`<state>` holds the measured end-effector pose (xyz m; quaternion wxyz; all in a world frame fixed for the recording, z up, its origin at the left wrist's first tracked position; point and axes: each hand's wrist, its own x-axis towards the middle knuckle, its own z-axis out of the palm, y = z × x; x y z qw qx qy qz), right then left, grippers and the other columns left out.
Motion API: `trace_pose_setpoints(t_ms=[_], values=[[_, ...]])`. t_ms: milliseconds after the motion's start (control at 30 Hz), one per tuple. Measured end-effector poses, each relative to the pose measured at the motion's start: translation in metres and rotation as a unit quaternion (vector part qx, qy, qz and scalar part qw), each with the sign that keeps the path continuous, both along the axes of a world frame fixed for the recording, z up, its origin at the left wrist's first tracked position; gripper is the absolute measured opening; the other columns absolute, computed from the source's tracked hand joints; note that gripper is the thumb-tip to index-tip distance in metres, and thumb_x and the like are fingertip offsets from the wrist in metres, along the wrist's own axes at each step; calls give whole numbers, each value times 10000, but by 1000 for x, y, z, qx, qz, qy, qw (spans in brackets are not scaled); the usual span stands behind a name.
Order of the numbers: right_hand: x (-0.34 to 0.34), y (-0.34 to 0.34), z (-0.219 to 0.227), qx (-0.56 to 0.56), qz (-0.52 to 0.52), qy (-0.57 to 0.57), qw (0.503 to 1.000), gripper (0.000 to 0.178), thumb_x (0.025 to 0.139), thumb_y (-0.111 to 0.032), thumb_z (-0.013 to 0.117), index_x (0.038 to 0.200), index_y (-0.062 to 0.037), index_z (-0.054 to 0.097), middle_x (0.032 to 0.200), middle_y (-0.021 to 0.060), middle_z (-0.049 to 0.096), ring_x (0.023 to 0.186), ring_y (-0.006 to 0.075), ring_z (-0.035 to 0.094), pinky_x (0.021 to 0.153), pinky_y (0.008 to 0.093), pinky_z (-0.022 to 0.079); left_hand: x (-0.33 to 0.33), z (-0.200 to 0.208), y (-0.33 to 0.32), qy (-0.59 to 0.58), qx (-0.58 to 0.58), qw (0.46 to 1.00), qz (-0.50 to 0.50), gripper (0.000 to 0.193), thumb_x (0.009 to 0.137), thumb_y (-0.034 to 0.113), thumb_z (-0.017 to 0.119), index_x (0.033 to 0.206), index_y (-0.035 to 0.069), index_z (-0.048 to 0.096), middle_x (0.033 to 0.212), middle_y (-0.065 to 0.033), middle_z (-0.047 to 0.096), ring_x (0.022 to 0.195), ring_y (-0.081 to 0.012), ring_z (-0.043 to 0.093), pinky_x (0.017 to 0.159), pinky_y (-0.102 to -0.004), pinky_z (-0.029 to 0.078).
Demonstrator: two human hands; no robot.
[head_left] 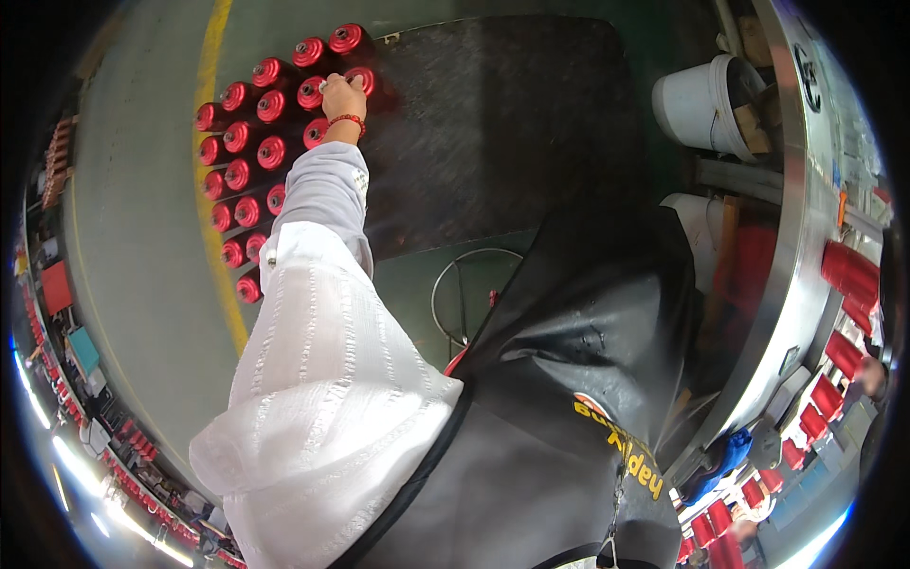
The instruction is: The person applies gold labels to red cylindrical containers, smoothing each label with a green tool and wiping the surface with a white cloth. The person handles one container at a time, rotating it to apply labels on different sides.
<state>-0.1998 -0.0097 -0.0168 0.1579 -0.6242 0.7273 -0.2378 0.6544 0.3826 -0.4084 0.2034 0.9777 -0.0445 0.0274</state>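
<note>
My left hand (344, 98), in a grey cuff with a red bead bracelet at the wrist, reaches out to the far left. Its fingers are curled over the top of a red cylinder (365, 82) and hide its neck. Close beside the hand stands another red cylinder (309, 94) with a metal neck fitting. Several more like it, such as a red cylinder (270, 153), stand upright in rows to the left. They rest on a dark board (493, 133) along its left side. My right hand is out of view.
A yellow floor line (207, 76) runs left of the rows. White buckets (697, 106) lie under a metal-edged bench (794, 218) on the right. A round metal frame (438, 294) stands beside my black apron (607, 313). More red cylinders (844, 351) are at the far right.
</note>
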Motion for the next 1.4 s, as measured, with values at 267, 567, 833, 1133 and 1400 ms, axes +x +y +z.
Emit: trace_pose_setpoints(t_ms=[267,567,833,1133,1400], values=[[-3,28,26,2,-59,24,998,402,975,-350,625,1105,26,679,1088,196,704,1007,332,675,876,447,568,30,-32,-29,55,58,996,51,427,912,374,717,1104,9,606,1105,-243,686,998,-404,699,825,-502,576],[-13,30,37,6,-66,30,997,383,995,-304,615,1168,35,661,1132,194,696,1039,329,677,890,434,577,28,-6,-36,124,134,981,69,506,913,537,648,1156,93,667,1207,-172,676,1101,-352,669,878,-499,539],[-40,23,74,-17,-42,11,999,373,1013,-263,607,1223,42,644,1170,193,690,1068,327,679,902,422,586,-87,9,-116,-113,-39,985,-128,524,859,365,723,1291,109,573,1379,-202,565,1306,-427,454,1064,-583,314],[-61,39,235,-194,99,-110,970,377,1036,-217,582,1306,45,612,1249,182,663,1123,287,666,965,385,557,-411,317,-338,145,-597,508,-604,310,990,153,647,1247,-16,606,1251,-155,658,1091,-247,665,964,-344,522],[7,31,124,-74,5,-431,899,441,1019,-440,600,1192,-41,672,1020,89,716,848,127,664,743,261,547,-638,448,-411,564,-302,162,-751,1005,848,522,780,1524,-24,275,1380,-206,528,1237,-262,562,1032,-378,486]])
